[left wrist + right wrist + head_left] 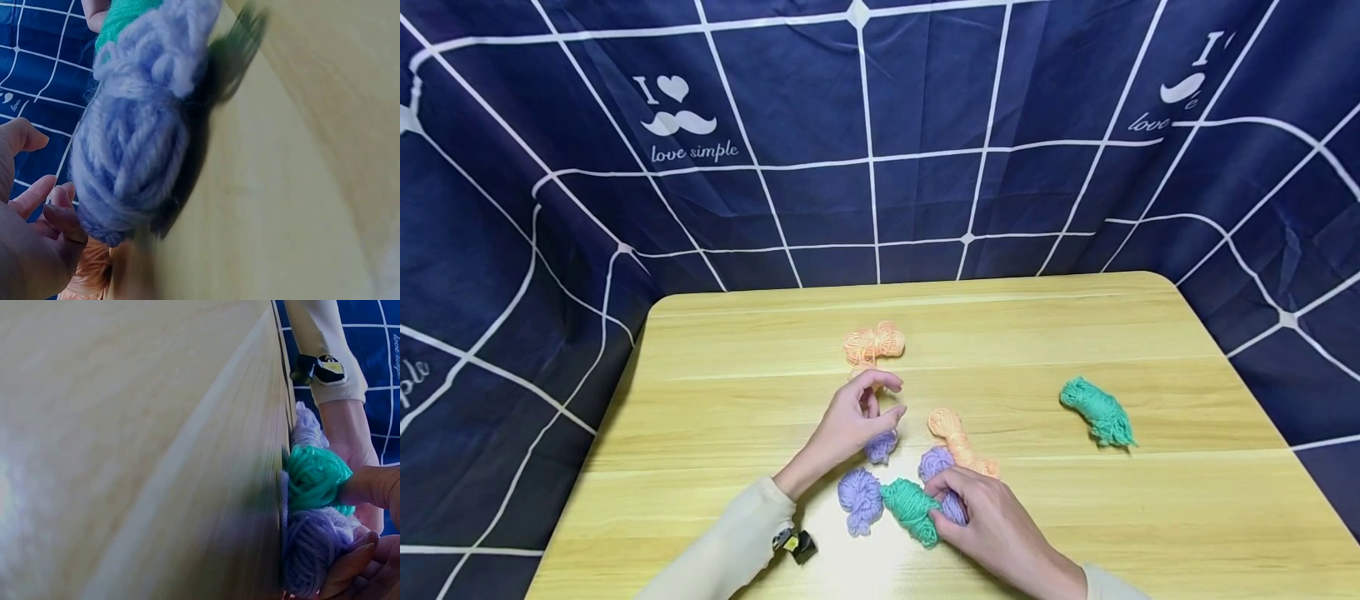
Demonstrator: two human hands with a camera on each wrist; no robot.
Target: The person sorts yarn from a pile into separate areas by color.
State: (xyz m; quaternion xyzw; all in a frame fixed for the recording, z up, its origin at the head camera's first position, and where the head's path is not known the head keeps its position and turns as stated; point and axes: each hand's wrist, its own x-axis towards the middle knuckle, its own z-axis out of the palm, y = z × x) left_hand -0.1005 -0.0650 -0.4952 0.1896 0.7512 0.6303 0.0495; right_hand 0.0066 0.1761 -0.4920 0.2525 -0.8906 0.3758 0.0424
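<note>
My right hand [988, 517] pinches the right end of a green yarn skein [908, 508] between thumb and fingers. Under and beside those fingers lies a purple yarn skein [935, 462], partly hidden by the hand. Another purple skein [861, 498] sits just left of the green one and looms large in the left wrist view. Over a third purple skein [882, 447], my left hand [850, 421] is held with thumb and forefinger apart and nothing between them. An orange skein [874, 343] lies beyond that hand, with more orange yarn [863, 369] partly covered by it.
Behind the right hand, an orange skein [951, 429] lies at a slant against the purple one. A second green skein [1099, 411] rests apart on the right of the wooden table [737, 350]. Dark blue cloth [925, 200] with white lines hangs behind and at the sides.
</note>
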